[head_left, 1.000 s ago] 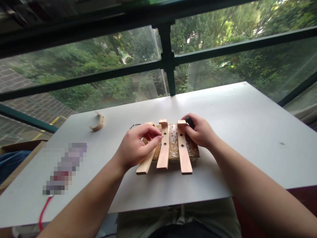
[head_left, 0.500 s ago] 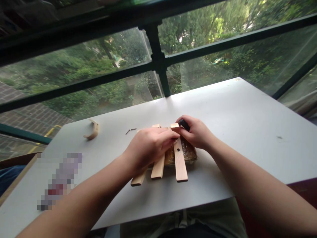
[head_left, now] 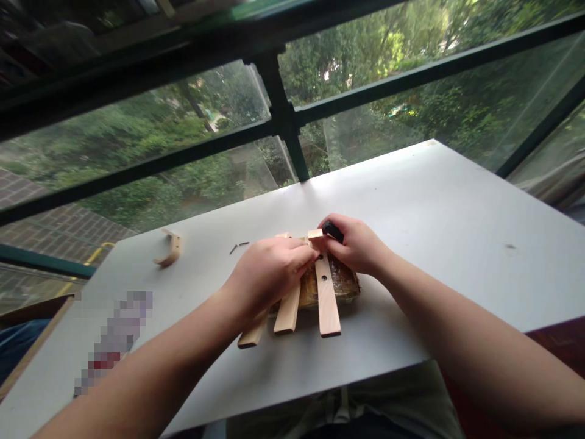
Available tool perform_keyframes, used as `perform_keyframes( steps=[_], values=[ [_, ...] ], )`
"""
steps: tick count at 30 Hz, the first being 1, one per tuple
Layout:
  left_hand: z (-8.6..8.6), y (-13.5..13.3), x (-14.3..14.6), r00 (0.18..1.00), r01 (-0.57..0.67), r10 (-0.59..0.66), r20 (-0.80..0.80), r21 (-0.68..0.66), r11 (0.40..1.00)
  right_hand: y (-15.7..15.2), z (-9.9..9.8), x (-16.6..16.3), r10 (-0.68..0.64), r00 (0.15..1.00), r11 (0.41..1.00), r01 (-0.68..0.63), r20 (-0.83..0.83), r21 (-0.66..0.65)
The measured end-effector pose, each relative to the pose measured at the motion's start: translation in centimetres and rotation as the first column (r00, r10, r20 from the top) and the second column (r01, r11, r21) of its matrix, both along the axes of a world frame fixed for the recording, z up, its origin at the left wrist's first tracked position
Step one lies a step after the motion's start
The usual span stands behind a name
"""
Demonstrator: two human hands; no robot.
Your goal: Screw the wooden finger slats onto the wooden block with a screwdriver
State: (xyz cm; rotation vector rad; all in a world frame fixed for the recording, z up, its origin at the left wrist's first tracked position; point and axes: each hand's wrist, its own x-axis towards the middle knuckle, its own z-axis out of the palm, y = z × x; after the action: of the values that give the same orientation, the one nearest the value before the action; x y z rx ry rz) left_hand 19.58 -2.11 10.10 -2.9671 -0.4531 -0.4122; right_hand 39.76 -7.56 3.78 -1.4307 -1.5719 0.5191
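Three pale wooden slats lie side by side over a plastic-wrapped brown block (head_left: pixel 345 283) on the white table (head_left: pixel 434 201). The right slat (head_left: pixel 327 299) shows a drilled hole. My left hand (head_left: pixel 269 274) lies across the left and middle slats (head_left: pixel 287 314), fingers curled and pinching at the top of the right slat. What the pinch holds is too small to see. My right hand (head_left: pixel 356 247) is closed round a small black tool (head_left: pixel 333 230) at the slat's upper end.
A curved wooden piece (head_left: pixel 169 249) lies at the table's left. Small dark screws (head_left: pixel 238 246) rest behind the slats. A pixelated object (head_left: pixel 114 338) and a cardboard box (head_left: pixel 27 317) sit at the left. Window frame and glass stand beyond the far edge.
My left hand has moved right from the middle slat to the top of the right slat, meeting my right hand. The view has shifted slightly.
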Motion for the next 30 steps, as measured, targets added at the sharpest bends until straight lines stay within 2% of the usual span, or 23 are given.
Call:
perform_keyframes(
  steps=[8,16,22,24,26,28,30],
  values=[
    [-1.0,0.1,0.2,0.998,-0.020,0.022,0.062,-0.031,0.999,0.1,0.0,0.0,0.011,1.000,1.000,-0.011,-0.009,0.006],
    [-2.2,0.9,0.2,0.985,0.030,-0.017,0.170,-0.072,0.997,-0.3,0.1,-0.1,0.007,1.000,1.000,-0.007,0.002,-0.001],
    [-2.7,1.1,0.2,0.981,0.070,-0.049,0.187,-0.103,0.992,-0.6,0.8,0.0,0.010,1.000,1.000,-0.010,0.018,0.011],
    [-2.8,1.2,0.1,0.980,0.074,-0.050,0.192,-0.118,0.990,-1.0,1.4,0.3,-0.046,0.999,0.998,0.045,0.014,0.051],
    [-2.9,1.2,0.1,0.979,0.075,-0.048,0.196,-0.133,0.988,-1.6,2.0,0.5,-0.117,0.992,0.982,0.121,-0.037,0.144],
    [-2.9,1.1,0.1,0.979,0.069,-0.038,0.199,-0.150,0.986,-2.2,2.6,0.8,-0.168,0.976,0.940,0.201,-0.139,0.275],
    [-2.9,0.9,0.2,0.979,0.045,-0.009,0.203,-0.170,0.984,-2.7,3.0,0.8,-0.148,0.953,0.873,0.252,-0.265,0.417]
  ],
)
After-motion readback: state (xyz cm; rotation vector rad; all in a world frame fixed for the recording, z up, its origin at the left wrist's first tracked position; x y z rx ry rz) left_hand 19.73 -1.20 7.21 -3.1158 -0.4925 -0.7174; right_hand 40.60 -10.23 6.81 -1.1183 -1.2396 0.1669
